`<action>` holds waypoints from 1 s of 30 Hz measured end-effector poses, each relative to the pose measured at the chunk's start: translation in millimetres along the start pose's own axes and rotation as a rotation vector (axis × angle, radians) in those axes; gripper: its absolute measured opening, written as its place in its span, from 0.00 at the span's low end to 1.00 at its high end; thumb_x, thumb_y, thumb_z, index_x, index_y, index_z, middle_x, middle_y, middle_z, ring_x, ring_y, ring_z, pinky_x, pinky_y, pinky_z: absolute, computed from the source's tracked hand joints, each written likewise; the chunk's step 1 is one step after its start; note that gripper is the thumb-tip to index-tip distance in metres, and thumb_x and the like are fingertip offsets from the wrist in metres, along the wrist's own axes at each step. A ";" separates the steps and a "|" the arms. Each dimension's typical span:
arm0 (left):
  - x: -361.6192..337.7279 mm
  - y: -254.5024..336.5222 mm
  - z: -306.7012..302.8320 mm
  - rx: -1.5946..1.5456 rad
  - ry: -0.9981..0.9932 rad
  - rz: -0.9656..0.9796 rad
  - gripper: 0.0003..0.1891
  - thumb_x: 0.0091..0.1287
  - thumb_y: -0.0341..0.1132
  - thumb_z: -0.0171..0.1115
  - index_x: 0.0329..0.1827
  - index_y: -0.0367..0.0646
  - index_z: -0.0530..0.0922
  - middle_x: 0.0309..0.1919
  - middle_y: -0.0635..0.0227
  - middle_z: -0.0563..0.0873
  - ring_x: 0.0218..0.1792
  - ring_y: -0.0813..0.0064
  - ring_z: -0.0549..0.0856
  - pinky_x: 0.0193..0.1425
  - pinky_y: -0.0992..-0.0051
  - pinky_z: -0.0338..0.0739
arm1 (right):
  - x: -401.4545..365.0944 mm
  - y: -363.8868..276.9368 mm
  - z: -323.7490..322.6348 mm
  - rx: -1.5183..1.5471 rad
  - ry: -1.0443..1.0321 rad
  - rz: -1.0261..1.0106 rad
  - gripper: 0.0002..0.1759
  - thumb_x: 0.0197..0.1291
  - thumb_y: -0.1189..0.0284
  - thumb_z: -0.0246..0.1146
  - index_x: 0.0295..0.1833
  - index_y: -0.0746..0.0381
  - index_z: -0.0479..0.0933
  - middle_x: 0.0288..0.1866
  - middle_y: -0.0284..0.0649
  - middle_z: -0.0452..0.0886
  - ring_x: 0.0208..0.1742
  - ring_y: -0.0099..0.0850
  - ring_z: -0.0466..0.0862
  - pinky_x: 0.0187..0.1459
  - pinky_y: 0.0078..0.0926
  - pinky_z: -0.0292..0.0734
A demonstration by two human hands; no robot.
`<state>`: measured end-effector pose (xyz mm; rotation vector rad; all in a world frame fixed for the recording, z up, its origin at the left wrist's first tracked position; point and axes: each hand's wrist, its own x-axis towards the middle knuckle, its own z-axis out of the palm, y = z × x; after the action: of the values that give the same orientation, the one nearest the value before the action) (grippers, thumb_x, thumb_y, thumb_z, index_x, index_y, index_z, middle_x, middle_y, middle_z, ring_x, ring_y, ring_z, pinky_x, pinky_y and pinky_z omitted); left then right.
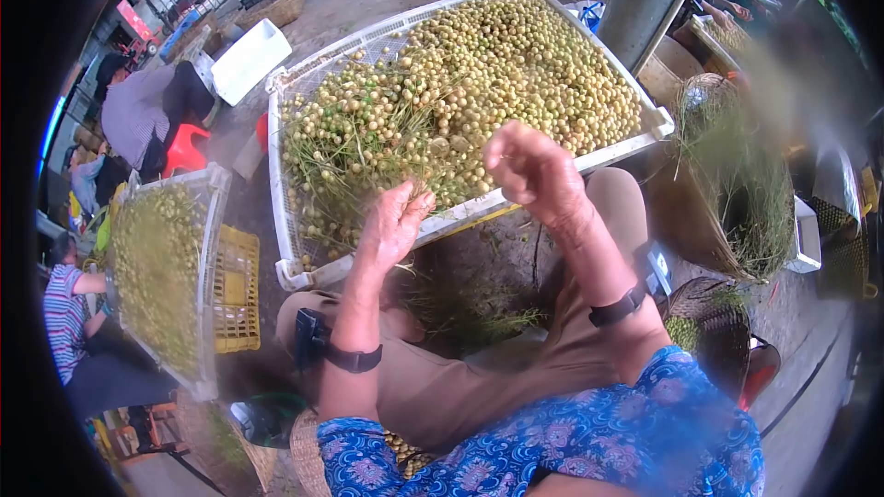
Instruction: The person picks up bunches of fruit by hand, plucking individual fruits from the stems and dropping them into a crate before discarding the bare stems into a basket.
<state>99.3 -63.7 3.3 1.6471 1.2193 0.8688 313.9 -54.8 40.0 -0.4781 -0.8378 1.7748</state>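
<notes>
A white mesh tray (299,269) in front of me bears many small round yellow-green fruits (516,46). At its near left, fruits still on thin green stems (354,143) lie in a tangle. My left hand (398,223) is over the tray's near edge beside the stems, its fingers pressed together; what they hold, if anything, is too small to name. Raised above the near edge, further right, my right hand (536,175) has its fingers curled, and its fingertips are blurred. Both wrists wear dark bands.
A second fruit tray (221,193) stands at the left by a yellow crate (237,290), with two people beyond. A metal post (645,5) rises behind the main tray. At the right is a large basket (686,212) of stripped stems. Loose stems lie between my knees.
</notes>
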 end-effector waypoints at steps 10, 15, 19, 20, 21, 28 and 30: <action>-2.1 4.6 3.4 0.311 -0.004 0.155 0.17 0.62 0.41 0.53 0.45 0.35 0.73 0.27 0.48 0.79 0.31 0.54 0.81 0.34 0.68 0.72 | 15.0 17.3 28.3 -1.159 -0.132 -0.077 0.10 0.50 0.71 0.63 0.34 0.66 0.74 0.24 0.38 0.75 0.30 0.25 0.77 0.33 0.24 0.71; -0.1 10.2 -0.5 0.223 0.008 0.197 0.15 0.61 0.38 0.54 0.43 0.34 0.73 0.28 0.47 0.79 0.32 0.55 0.80 0.35 0.69 0.71 | 8.2 23.4 22.0 -1.067 -0.102 -0.228 0.12 0.49 0.70 0.65 0.27 0.66 0.70 0.21 0.34 0.72 0.25 0.18 0.69 0.26 0.20 0.66; -3.2 18.7 1.1 0.318 -0.009 0.273 0.16 0.61 0.39 0.54 0.43 0.33 0.73 0.30 0.47 0.79 0.32 0.58 0.80 0.36 0.69 0.71 | 3.3 3.4 14.6 -1.237 -0.282 -0.003 0.14 0.50 0.64 0.62 0.27 0.64 0.71 0.13 0.36 0.68 0.19 0.24 0.72 0.23 0.27 0.63; -2.8 17.0 3.1 0.273 -0.017 0.194 0.16 0.61 0.38 0.55 0.42 0.32 0.73 0.30 0.47 0.79 0.33 0.59 0.80 0.37 0.69 0.71 | 2.9 7.3 6.6 -1.061 -0.317 0.023 0.11 0.51 0.66 0.60 0.27 0.63 0.73 0.11 0.30 0.65 0.15 0.19 0.68 0.18 0.21 0.59; -1.1 14.8 5.1 0.231 -0.025 0.114 0.15 0.61 0.37 0.55 0.42 0.32 0.72 0.31 0.47 0.79 0.34 0.59 0.81 0.37 0.69 0.71 | 0.2 6.0 1.9 -1.055 -0.299 0.016 0.11 0.51 0.66 0.60 0.27 0.63 0.73 0.11 0.30 0.65 0.15 0.19 0.68 0.18 0.21 0.59; -2.4 21.0 -1.7 -0.478 -0.018 -0.202 0.08 0.64 0.37 0.53 0.33 0.42 0.73 0.18 0.77 0.71 0.12 0.91 0.61 0.13 0.90 0.51 | -26.7 -16.1 -47.7 0.269 -0.052 -0.043 0.09 0.53 0.70 0.54 0.37 0.64 0.72 0.15 0.28 0.63 0.12 0.14 0.58 0.10 0.09 0.51; -3.7 21.2 -1.1 -0.603 0.007 -0.182 0.09 0.63 0.37 0.55 0.34 0.40 0.72 0.17 0.75 0.71 0.11 0.91 0.63 0.13 0.90 0.55 | -29.3 -10.7 -67.6 0.225 0.038 -0.070 0.12 0.53 0.68 0.53 0.39 0.65 0.72 0.19 0.32 0.66 0.15 0.16 0.60 0.10 0.10 0.52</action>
<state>104.6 -69.6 23.3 1.0346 0.9653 1.0033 376.6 -59.2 0.2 -0.3298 -0.6119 1.7639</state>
